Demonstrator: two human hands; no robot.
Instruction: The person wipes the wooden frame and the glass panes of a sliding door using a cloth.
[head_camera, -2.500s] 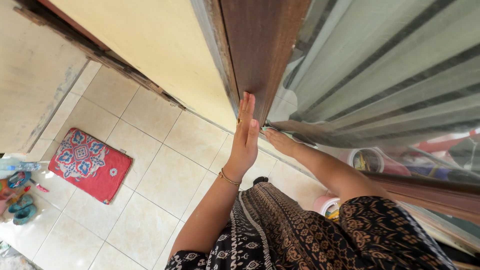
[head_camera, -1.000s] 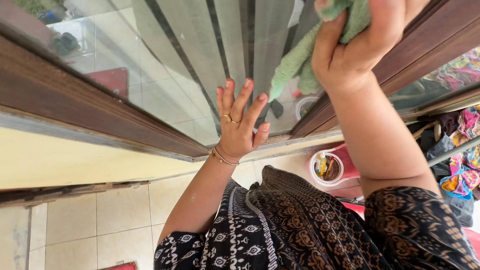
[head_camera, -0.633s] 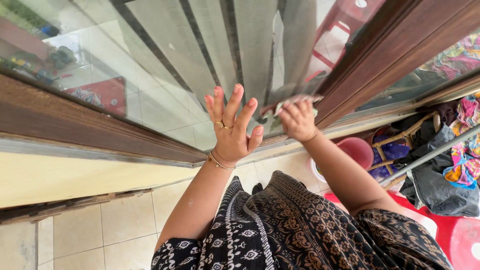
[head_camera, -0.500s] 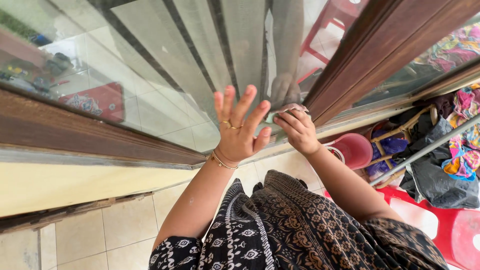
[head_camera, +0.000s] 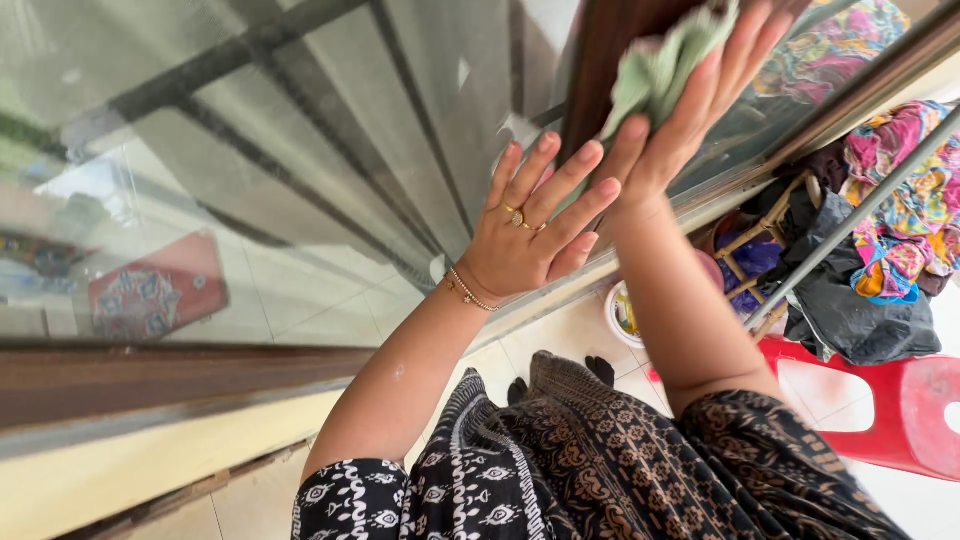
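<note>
Nearest: patterned black-and-brown dress (head_camera: 600, 470) fills the lower frame; both forearms rise from it toward the window.

Change since 0.5 s ago: right hand (head_camera: 690, 100) has gone from low on the pane, beside the left hand, up to the top of the frame; it now sits on the brown frame post (head_camera: 600, 60); the cloth was bunched under curled fingers then, now it is spread under a flat palm; left hand (head_camera: 535, 230) has kept its place on the glass, shifted only slightly right in view; camera tilted, so more of the chair and clothes shows at right.

Left hand: fingers (head_camera: 570, 170) spread and straight, flat against the glass (head_camera: 300, 150); holding nothing; gold ring on one finger, thin gold bracelet at the wrist.

Right hand: fingers extended, pinning the cloth (head_camera: 655, 70) against the post; pressed rather than gripped.

Cloth: pale green, soft, crumpled into folds; upper edge sticks out past the fingertips; lies at the join of glass and post, above and right of the left hand.

Farther: glass reflects a red patterned mat (head_camera: 155, 290) and pale tiles; beyond the right arm a white tub (head_camera: 622, 315) on the floor; red plastic chair (head_camera: 880, 410); heap of dark and bright clothes (head_camera: 880, 230) at far right.
</note>
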